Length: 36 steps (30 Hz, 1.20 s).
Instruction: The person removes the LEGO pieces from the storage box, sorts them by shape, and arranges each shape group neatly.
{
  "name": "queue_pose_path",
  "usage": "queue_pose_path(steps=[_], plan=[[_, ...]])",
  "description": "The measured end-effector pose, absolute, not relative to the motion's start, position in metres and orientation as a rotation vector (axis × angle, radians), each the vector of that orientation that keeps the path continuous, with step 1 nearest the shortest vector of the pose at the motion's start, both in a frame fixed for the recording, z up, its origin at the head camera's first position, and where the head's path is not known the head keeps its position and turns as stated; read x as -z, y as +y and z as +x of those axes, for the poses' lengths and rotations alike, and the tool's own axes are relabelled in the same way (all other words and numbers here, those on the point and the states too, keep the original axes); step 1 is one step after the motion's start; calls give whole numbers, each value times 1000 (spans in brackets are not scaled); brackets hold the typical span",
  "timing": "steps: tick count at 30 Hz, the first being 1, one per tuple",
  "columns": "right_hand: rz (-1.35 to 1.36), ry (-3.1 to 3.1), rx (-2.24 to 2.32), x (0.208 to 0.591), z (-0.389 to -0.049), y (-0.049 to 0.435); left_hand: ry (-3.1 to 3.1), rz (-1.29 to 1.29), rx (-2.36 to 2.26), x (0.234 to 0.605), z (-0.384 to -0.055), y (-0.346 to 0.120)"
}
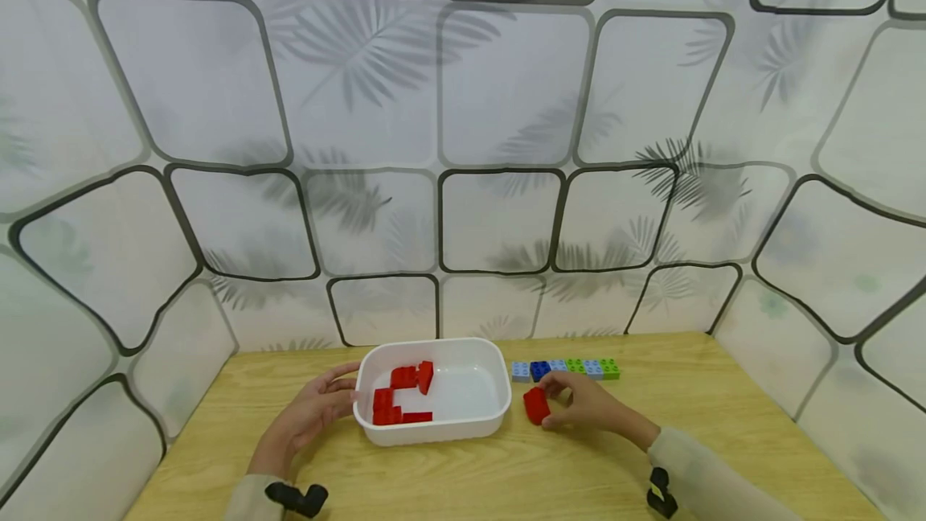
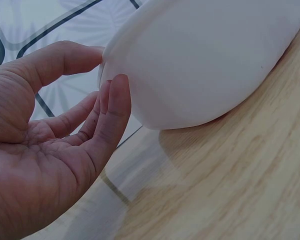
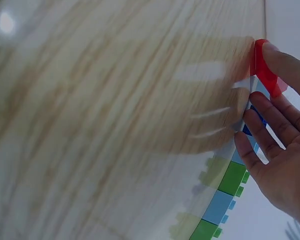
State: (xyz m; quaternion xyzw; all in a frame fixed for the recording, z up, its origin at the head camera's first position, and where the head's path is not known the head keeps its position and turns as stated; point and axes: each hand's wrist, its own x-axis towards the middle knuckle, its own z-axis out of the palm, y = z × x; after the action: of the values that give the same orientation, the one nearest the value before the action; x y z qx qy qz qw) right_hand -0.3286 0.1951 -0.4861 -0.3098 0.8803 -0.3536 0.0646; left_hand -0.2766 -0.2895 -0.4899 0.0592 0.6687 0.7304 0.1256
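A white plastic tub (image 1: 473,428) with several red toy bricks (image 1: 387,408) inside stands on the table. My left hand (image 1: 318,412) is at the tub's left end. In the left wrist view, the fingertips of that hand (image 2: 65,130) touch the rim and outer wall, with the fingers loosely bent. To the right of the tub, my right hand (image 1: 582,404) pinches a red brick (image 1: 536,406) between thumb and fingers, low over the table. The right wrist view shows this red brick (image 3: 265,70) at the fingertips, with the other fingers of the hand (image 3: 280,135) spread apart.
Behind the right hand lies a row of light blue, dark blue and green bricks (image 1: 575,367). The wood-grain table (image 1: 434,481) meets a patterned cloth wall (image 1: 499,223) at its back and sides.
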Motion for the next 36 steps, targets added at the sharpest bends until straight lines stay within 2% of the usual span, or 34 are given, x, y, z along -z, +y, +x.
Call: queue_pose_path(steps=[10, 36], plan=[[-1039, 2795, 938, 490, -329, 189, 1935, 180, -2130, 489, -277, -290], [-958, 2959, 725, 487, -326, 177, 1937, 200, -2123, 490, -276, -290]])
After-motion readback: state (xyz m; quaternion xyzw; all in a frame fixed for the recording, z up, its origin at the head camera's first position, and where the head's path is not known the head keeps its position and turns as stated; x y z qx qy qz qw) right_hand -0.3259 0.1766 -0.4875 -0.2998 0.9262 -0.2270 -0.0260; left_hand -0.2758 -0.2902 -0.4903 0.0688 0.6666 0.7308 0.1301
